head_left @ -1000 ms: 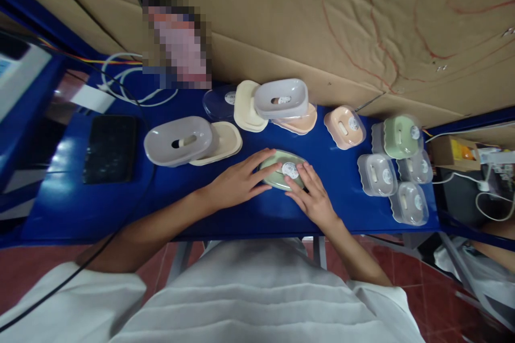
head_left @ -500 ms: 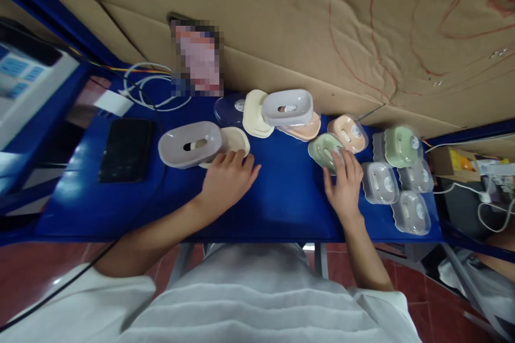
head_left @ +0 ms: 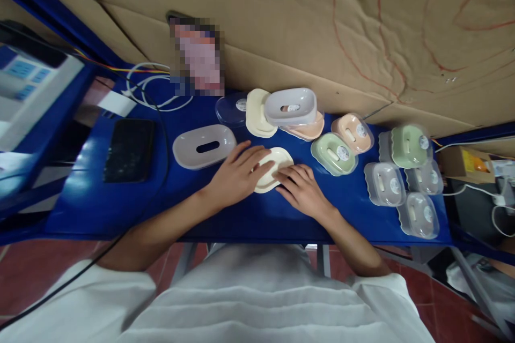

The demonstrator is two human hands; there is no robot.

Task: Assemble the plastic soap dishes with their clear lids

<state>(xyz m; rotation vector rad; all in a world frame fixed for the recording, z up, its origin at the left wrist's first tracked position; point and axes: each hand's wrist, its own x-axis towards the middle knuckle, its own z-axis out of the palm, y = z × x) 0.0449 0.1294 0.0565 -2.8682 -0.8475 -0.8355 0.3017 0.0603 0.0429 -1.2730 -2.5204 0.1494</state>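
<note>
Flanking the cream dish (head_left: 283,157): grey tray (head_left: 187,150), green box (head_left: 325,153).

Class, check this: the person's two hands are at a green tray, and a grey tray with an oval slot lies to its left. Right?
Not quite: the colour is wrong. The head view shows the left hand and right hand at a cream tray. The grey tray with an oval slot does lie to its left.
</note>
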